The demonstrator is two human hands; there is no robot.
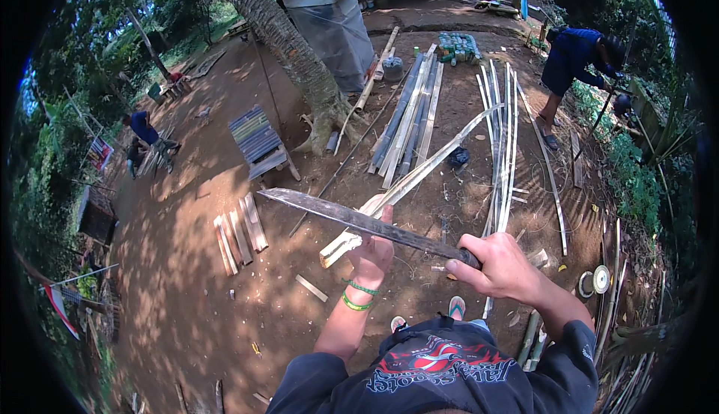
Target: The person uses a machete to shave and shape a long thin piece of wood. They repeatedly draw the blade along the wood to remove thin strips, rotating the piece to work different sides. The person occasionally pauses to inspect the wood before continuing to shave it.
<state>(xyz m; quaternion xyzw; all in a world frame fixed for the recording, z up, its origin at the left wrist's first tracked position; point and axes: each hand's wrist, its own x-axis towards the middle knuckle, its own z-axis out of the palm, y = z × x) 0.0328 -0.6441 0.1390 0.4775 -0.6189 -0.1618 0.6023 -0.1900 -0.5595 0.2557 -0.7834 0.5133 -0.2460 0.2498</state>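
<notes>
A long split bamboo strip (pixel 431 165) slants away from me to the far right, its pale cut end close to my body. Around it near that end, my left hand (pixel 372 257) is closed, thumb up, partly hidden by the blade. My right hand (pixel 496 266) is wrapped round the dark handle of a machete (pixel 322 209). The long, worn blade points left and crosses over the bamboo just above my left hand. Whether the edge touches the bamboo, I cannot tell.
Bamboo strips (pixel 511 144) and dark and pale slats (pixel 408 114) lie ahead. Short pieces (pixel 234 238) and a slatted panel (pixel 258 138) are left, near a tree trunk (pixel 299 62). One person (pixel 577 62) bends at right; another (pixel 146 129) is far left.
</notes>
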